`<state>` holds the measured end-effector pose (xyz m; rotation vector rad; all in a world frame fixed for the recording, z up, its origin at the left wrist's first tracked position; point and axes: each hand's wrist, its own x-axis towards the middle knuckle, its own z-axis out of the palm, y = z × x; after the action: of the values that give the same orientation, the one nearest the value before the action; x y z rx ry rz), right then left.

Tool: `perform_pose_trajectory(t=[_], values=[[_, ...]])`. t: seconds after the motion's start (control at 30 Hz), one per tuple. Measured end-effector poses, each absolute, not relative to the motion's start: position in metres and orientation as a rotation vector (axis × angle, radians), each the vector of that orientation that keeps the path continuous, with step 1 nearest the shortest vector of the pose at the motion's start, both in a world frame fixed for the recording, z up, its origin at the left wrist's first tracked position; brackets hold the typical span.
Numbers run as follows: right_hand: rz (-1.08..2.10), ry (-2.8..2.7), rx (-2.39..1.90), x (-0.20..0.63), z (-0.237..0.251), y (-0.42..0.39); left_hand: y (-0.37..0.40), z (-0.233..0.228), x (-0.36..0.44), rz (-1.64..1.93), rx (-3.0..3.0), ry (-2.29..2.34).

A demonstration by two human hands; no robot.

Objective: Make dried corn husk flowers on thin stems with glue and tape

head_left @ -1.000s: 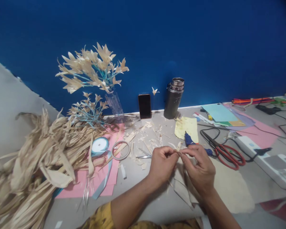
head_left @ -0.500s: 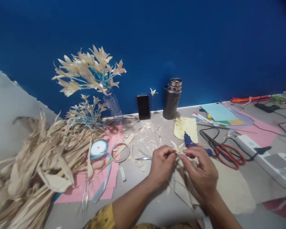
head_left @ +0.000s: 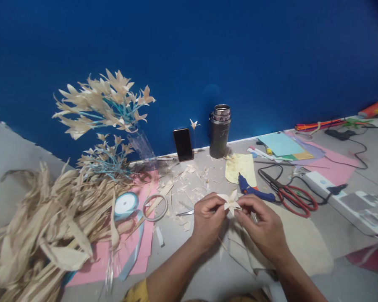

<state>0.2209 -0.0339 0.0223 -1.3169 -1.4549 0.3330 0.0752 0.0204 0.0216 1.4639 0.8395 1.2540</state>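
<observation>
Between my two hands is a small cream corn-husk flower [head_left: 232, 202] with pointed petals facing up. My left hand [head_left: 208, 218] is closed, pinching the flower's left side. The thumb and fingers of my right hand [head_left: 261, 222] close on its right side. Underneath the hands lies a pale cloth [head_left: 305, 239]. Just beyond my right hand rests a blue glue gun [head_left: 255, 191]. Left of my left hand are small scissors [head_left: 185, 212], partly hidden by it. Husk scraps [head_left: 189, 170] lie scattered past the hands.
Dried corn husks [head_left: 22, 235] heap at the left, near a ribbon spool [head_left: 126, 204] and a tape roll [head_left: 155, 207]. Finished flowers [head_left: 103, 105] stand behind. A phone [head_left: 183, 144] and flask [head_left: 219, 132] line the wall. Red-handled scissors [head_left: 297, 199] and a power strip [head_left: 346, 205] lie right.
The flower has turned so its open petals now show between my fingers. My right hand has come in closer to it. The whole view has shifted slightly.
</observation>
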Motion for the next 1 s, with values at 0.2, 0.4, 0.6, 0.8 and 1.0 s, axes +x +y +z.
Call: perform_pose_trajectory(t=[0.2, 0.4, 0.6, 0.8, 1.0], values=[[0.743, -1.191, -1.344, 0.215, 0.024, -0.030, 0.019, 0.021, 0.073, 1.229, 1.522, 0.889], [0.936, -1.043, -1.229, 0.212, 0.023, -0.025, 0.019, 0.022, 0.073, 1.268, 1.591, 0.884], [1.058, -0.951, -1.174, 0.210, 0.012, -0.027, 0.019, 0.024, 0.074, 1.299, 1.603, 0.869], [1.076, -0.911, -1.163, 0.206, 0.011, -0.028, 0.019, 0.027, 0.073, 1.287, 1.642, 0.882], [1.008, -0.954, -1.224, 0.206, 0.018, -0.025, 0.020, 0.024, 0.073, 1.315, 1.671, 0.890]])
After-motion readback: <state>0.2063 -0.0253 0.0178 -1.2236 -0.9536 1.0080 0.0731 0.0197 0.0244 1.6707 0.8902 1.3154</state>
